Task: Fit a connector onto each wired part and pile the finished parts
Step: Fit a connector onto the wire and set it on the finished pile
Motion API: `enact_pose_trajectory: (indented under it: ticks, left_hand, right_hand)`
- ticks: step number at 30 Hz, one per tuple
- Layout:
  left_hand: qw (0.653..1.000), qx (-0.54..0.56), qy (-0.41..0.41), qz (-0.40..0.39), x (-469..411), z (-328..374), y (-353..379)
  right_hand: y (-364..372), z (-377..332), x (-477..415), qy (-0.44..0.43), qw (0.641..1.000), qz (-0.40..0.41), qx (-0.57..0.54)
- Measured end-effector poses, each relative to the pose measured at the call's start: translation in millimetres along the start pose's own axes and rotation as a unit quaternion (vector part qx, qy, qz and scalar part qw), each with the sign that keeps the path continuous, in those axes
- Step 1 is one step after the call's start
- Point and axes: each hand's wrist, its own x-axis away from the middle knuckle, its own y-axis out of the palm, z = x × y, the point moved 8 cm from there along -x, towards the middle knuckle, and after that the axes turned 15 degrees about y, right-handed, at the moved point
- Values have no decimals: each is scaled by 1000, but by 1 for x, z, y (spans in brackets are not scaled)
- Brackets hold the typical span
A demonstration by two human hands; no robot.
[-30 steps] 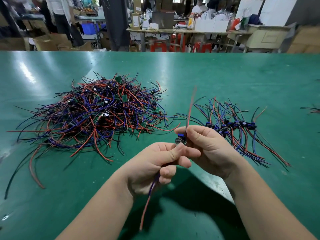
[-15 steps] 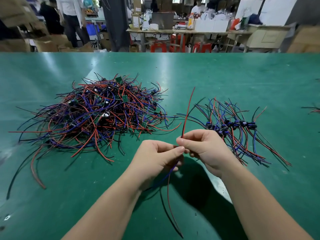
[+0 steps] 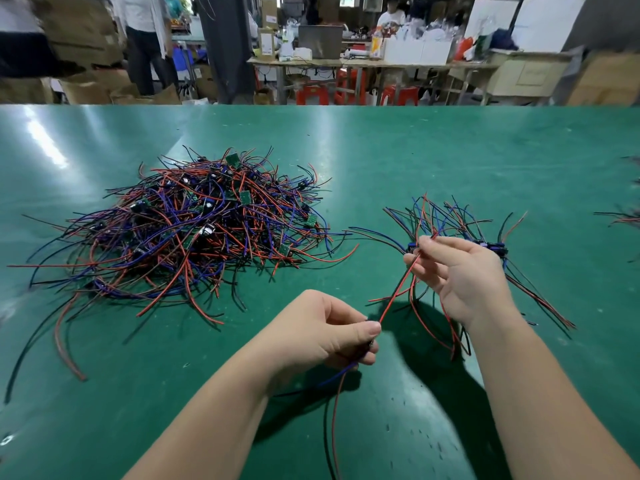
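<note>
Our left hand point(image 3: 322, 336) pinching a part point(image 3: 343, 370), body hidden by fingers, right hand point(image 3: 464, 275) pinching its red wire point(image 3: 397, 292), finished pile point(image 3: 446, 216) at two o'clock, half covered.

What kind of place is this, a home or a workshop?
Probably an electronics assembly workshop. A large heap of wired parts and a smaller pile lie on a green bench, with cluttered work tables, red stools and cardboard boxes behind. The left hand and right hand hold one wired part.
</note>
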Motion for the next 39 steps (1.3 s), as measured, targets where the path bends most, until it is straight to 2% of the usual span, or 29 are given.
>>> enact_pose_trajectory:
  ticks: [5, 7, 10, 13, 15, 17, 19, 22, 28, 31, 33, 35, 37, 39]
  left_hand:
    - [997, 8, -23, -68, 8, -3, 6]
    - [994, -9, -20, -105, 10, -1, 10]
    - [993, 29, 21, -110, 7, 11, 9]
    - [983, 139, 98, -67, 0, 31, 4]
    - [964, 228, 138, -9, -3, 42, -3]
    - [941, 296, 145, 71, -7, 41, -14]
    - [926, 319, 132, 151, -8, 32, -24]
    - [937, 255, 96, 218, -7, 17, -29]
    - [949, 225, 96, 197, -9, 13, -15]
    - [956, 211, 102, 178, -9, 11, -9]
    - [960, 184, 141, 159, -9, 17, -7]
    - [959, 61, 230, 153, -6, 30, -12]
    - [931, -90, 313, 165, -2, 42, -17]
    - [912, -139, 328, 200, -1, 47, -24]
  right_hand:
    - [-1, 5, -4, 27, 998, 16, 48]
    - [3, 11, -7, 63, 995, -6, 76]
    - [8, 20, -8, 102, 990, -47, 91]
    - [18, 26, -3, 74, 977, -88, 177]
    - [36, 34, 5, 49, 958, -165, 230]
    - [57, 41, 21, 8, 934, -249, 256]
    - [76, 45, 34, -28, 926, -305, 219]
    - [84, 42, 39, -51, 952, -279, 112]
    - [73, 46, 29, 16, 980, -198, 8]
    - [76, 44, 32, 24, 976, -218, -12]
    - [77, 41, 33, 45, 970, -235, -43]
    - [71, 35, 30, 76, 967, -231, -81]
    - [67, 30, 29, 120, 949, -257, -134]
    - [68, 24, 35, 143, 925, -319, -146]
